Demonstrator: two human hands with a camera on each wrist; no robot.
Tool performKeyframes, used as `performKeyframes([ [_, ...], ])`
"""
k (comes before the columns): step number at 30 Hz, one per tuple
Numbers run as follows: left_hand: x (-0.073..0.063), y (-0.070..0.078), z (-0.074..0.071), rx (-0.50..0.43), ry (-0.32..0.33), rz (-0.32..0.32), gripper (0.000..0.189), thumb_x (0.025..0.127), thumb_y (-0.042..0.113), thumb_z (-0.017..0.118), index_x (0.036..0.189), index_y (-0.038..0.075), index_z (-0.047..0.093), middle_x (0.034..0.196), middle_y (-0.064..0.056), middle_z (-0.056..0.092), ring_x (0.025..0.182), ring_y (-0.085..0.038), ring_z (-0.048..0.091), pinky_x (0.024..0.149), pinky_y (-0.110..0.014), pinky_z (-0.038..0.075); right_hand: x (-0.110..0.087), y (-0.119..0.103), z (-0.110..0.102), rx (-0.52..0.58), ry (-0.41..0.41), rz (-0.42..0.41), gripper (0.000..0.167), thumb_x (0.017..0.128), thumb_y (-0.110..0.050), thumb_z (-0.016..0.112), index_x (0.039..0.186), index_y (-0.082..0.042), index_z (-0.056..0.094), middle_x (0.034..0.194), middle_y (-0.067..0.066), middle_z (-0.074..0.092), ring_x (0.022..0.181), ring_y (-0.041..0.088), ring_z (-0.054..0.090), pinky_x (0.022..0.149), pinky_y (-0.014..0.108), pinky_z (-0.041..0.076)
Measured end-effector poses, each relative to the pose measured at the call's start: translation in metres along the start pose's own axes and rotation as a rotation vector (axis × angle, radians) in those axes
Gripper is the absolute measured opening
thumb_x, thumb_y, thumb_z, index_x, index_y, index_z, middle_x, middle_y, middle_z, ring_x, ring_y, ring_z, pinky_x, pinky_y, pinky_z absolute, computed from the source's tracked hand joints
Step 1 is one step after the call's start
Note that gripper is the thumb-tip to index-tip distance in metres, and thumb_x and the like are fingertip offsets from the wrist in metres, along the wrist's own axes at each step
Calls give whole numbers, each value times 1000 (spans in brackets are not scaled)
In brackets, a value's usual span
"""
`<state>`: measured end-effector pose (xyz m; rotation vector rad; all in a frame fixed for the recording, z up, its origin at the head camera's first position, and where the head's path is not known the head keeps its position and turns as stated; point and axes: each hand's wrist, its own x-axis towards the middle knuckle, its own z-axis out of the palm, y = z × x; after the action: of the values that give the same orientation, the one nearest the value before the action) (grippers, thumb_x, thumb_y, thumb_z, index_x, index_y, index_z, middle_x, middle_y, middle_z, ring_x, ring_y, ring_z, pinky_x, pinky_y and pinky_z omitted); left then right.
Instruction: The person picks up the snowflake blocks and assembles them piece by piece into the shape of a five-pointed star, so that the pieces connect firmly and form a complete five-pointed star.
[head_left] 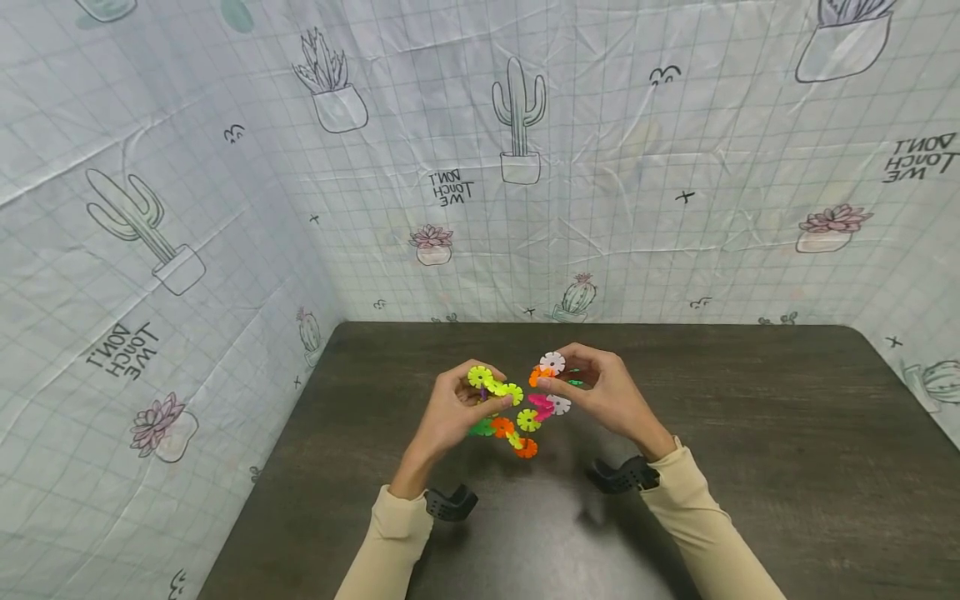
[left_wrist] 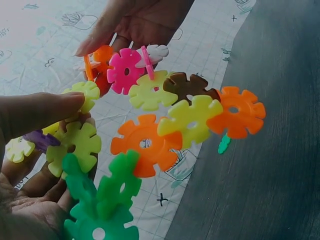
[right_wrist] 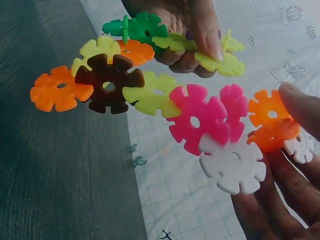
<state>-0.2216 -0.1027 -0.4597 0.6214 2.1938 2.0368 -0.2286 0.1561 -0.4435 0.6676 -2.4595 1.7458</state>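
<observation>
A chain of interlocking notched plastic discs (head_left: pixel 503 427) hangs in a loop between both hands, above the table. My left hand (head_left: pixel 447 410) pinches yellow discs (head_left: pixel 480 377) at one end between thumb and fingers. Green discs (left_wrist: pixel 118 180) hang below that thumb, joined to an orange disc (left_wrist: pixel 132 140). My right hand (head_left: pixel 611 393) pinches orange discs (right_wrist: pixel 272 135) at the other end, with a white disc (head_left: pixel 552 363) beside them. Between the hands run pink discs (right_wrist: pixel 185 107), another white disc (right_wrist: pixel 232 172), a brown disc (right_wrist: pixel 94 80) and more yellow and orange ones. A purple disc (left_wrist: pixel 40 139) shows among the left hand's yellow ones.
Under the hands spreads a dark wood-look table (head_left: pixel 750 400). Pale cloth (head_left: pixel 615 208) printed with cacti stands behind it and at both sides. Black wrist mounts (head_left: pixel 452 503) sit at the cuffs. Small green pieces (head_left: pixel 575 382) show by the right hand.
</observation>
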Motion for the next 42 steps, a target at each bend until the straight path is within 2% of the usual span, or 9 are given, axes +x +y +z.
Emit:
performKeyframes([
  [6, 0, 0, 1, -5, 13, -4, 25, 91, 8, 80, 114, 4, 70, 108, -12, 67, 84, -11, 67, 77, -22, 58, 0, -1, 1, -2, -8, -7, 26, 88, -22, 86, 110, -17, 73, 106, 4, 73, 93, 16, 72, 85, 31, 62],
  [13, 0, -1, 3, -5, 32, 4, 26, 91, 8, 81, 113, 2, 69, 108, -14, 68, 88, -12, 70, 81, -24, 59, -1, -1, 5, 3, -24, 9, 25, 89, -23, 85, 110, -18, 74, 107, 5, 75, 93, 18, 75, 79, 32, 63],
  [16, 0, -1, 4, 0, 43, 2, 26, 90, 9, 82, 112, 3, 70, 106, -13, 68, 87, -12, 69, 80, -24, 59, -1, -2, 6, 1, -29, 0, 25, 89, -22, 85, 110, -18, 74, 107, 5, 75, 93, 17, 75, 80, 32, 63],
  [22, 0, -2, 6, -6, 56, 5, 31, 90, 9, 82, 115, -3, 68, 103, -11, 67, 81, -12, 65, 75, -23, 57, -1, -4, 8, 7, -28, -14, 25, 88, -20, 85, 110, -18, 74, 107, 4, 76, 94, 14, 75, 81, 30, 63],
  [26, 1, -2, 7, -21, 69, 8, 27, 90, 9, 82, 112, 1, 69, 99, -9, 67, 78, -12, 65, 72, -23, 56, -1, -5, 7, 11, -29, -10, 25, 88, -21, 85, 110, -18, 74, 106, 4, 76, 94, 15, 75, 81, 30, 63],
  [31, 1, -2, 8, -42, 96, 14, 24, 89, 8, 83, 109, 4, 70, 99, -10, 70, 78, -13, 68, 73, -24, 59, -3, -5, 6, 28, -35, 17, 25, 89, -23, 85, 111, -18, 75, 107, 4, 76, 96, 17, 75, 84, 29, 63],
  [37, 2, -3, 9, -43, 114, 32, 26, 89, 7, 83, 110, 1, 69, 99, -12, 71, 78, -12, 68, 74, -24, 60, -3, -7, 7, 40, -31, 32, 23, 90, -25, 84, 110, -18, 75, 104, 6, 75, 96, 18, 76, 81, 29, 64],
  [42, 2, -3, 10, -55, 119, 30, 29, 89, 8, 84, 111, -3, 69, 97, -9, 72, 76, -12, 68, 74, -25, 60, -3, -8, 7, 48, -15, 21, 20, 90, -23, 84, 107, -17, 75, 101, 6, 76, 94, 17, 76, 79, 29, 63],
])
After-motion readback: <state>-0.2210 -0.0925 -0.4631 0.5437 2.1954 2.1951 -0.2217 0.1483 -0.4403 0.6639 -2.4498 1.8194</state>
